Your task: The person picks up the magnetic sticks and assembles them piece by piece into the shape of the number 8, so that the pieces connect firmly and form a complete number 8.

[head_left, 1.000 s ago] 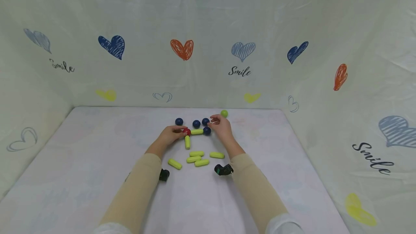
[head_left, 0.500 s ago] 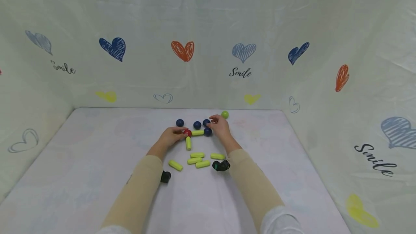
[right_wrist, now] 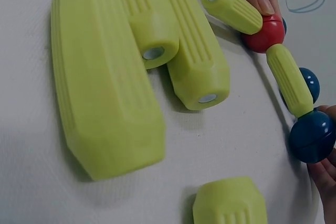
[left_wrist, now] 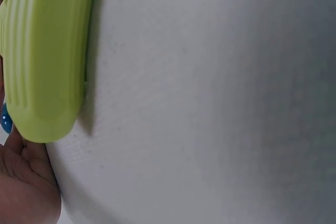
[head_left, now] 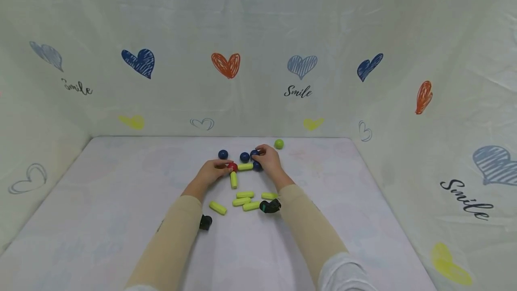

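Observation:
My left hand [head_left: 210, 172] pinches a red ball [head_left: 232, 167] between thumb and fingers. Two yellow-green magnetic rods meet that ball: one rod [head_left: 234, 180] points towards me, the other [head_left: 245, 166] runs right to a dark blue ball [head_left: 257, 166]. Just beyond that end ball, my right hand [head_left: 269, 160] grips another blue ball [head_left: 253, 152] with thumb and forefinger. In the right wrist view, the end ball [right_wrist: 312, 136] partly hides these fingers. A loose rod [left_wrist: 50, 51] fills the upper left of the left wrist view.
Behind the joined pieces lie two more blue balls [head_left: 244, 157] and a green ball [head_left: 279, 144]. Several loose rods [head_left: 241, 201] lie nearer me, between the forearms; metal discs show in some ends. A printed cloth wall [head_left: 258, 102] borders the table's [head_left: 121, 183] far edge.
My right hand has moved slightly left and nearer, its thumb and forefinger coming around the far blue ball. My left hand keeps its hold on the red ball.

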{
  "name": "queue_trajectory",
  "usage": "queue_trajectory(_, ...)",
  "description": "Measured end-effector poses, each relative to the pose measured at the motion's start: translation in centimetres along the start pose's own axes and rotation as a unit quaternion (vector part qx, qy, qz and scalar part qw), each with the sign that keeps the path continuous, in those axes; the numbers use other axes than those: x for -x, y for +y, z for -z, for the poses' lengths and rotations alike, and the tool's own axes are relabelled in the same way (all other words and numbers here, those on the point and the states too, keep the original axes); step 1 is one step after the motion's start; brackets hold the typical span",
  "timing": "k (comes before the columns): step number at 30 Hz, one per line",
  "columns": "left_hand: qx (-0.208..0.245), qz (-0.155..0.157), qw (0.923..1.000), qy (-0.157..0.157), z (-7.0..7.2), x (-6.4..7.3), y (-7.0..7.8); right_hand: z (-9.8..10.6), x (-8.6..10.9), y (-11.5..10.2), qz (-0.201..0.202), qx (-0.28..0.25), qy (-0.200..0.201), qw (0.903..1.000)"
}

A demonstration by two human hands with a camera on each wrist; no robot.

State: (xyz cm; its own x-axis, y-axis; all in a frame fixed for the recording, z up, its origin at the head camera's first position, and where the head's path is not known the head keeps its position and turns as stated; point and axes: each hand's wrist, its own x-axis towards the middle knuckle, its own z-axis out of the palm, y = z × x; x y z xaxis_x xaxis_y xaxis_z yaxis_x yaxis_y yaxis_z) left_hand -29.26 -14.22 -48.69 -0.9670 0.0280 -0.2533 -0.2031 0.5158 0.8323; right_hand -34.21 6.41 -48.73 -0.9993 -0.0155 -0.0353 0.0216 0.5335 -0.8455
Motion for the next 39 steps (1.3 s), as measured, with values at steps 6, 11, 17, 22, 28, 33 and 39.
queue_trajectory(6, 0.005, 0.005, 1.0, 0.001, -0.3, 0.3, 0.0, 0.1, 0.4, 0.1, -0.003, 0.002, 0.004, 1.0)
queue_trajectory(11, 0.004, 0.004, 1.0, 0.0, -0.5, 0.5, 0.0, 0.4, 0.5, 0.5, 0.007, -0.007, 0.009, 0.9999)
queue_trajectory(17, 0.006, 0.01, 0.9999, 0.001, -0.6, 0.5, -0.2, 0.8, 0.8, 0.5, 0.021, -0.025, 0.023, 0.9992)
queue_trajectory(22, 0.005, 0.012, 0.9999, 0.002, -0.6, 0.3, -0.3, 1.1, 1.1, 0.1, 0.02, -0.032, 0.021, 0.9991)
queue_trajectory(28, 0.001, 0.008, 1.0, 0.0, -0.6, 0.2, -0.1, 1.6, 2.0, -0.6, 0.025, -0.042, 0.024, 0.9985)
queue_trajectory(33, -0.004, 0.012, 0.9999, -0.001, -0.5, 0.1, 0.0, 1.9, 2.8, -1.4, 0.039, -0.048, 0.017, 0.9979)
queue_trajectory(39, -0.001, 0.016, 0.9999, -0.001, -0.1, 0.1, 0.2, 1.8, 3.8, -2.0, 0.052, -0.056, 0.003, 0.9971)
